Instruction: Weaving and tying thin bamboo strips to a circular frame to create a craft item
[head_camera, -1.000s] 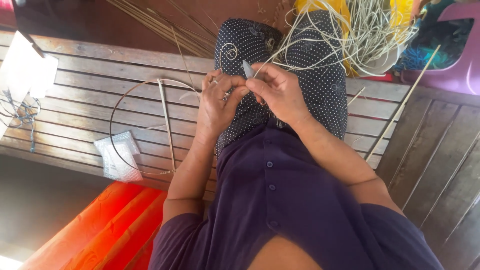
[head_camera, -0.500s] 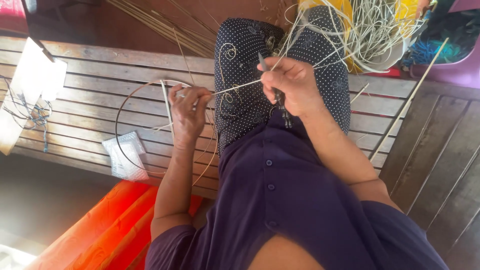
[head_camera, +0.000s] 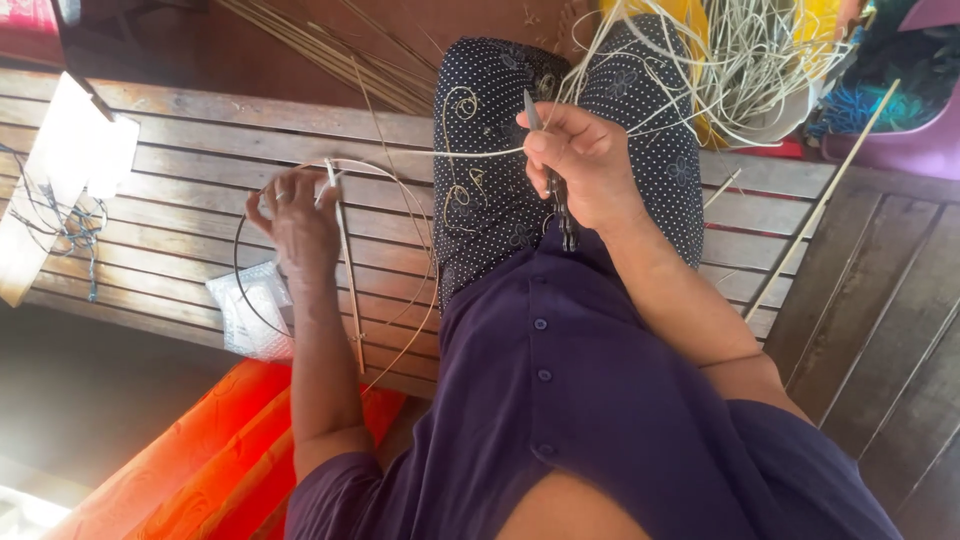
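Note:
My right hand (head_camera: 580, 165) is closed around a small knife (head_camera: 556, 190), blade tip up, held over my lap in a dark dotted skirt (head_camera: 490, 190). A pale thin cane strip (head_camera: 440, 153) runs from that hand leftward to my left hand (head_camera: 295, 215). My left hand pinches the strip's far end out over the wooden slatted bench (head_camera: 170, 140), just above a round hoop of cane (head_camera: 400, 300) that lies on the slats with a straight stick across it.
A tangle of pale cane strips (head_camera: 740, 60) spills from a yellow basket at the top right. A clear plastic bag (head_camera: 245, 305) lies on the bench. White paper and a cord (head_camera: 60, 190) sit far left. Orange fabric (head_camera: 190, 460) is below.
My left hand has moved away to the left from my lap, drawing the cane strip out long. My right hand has stayed over my lap with the knife.

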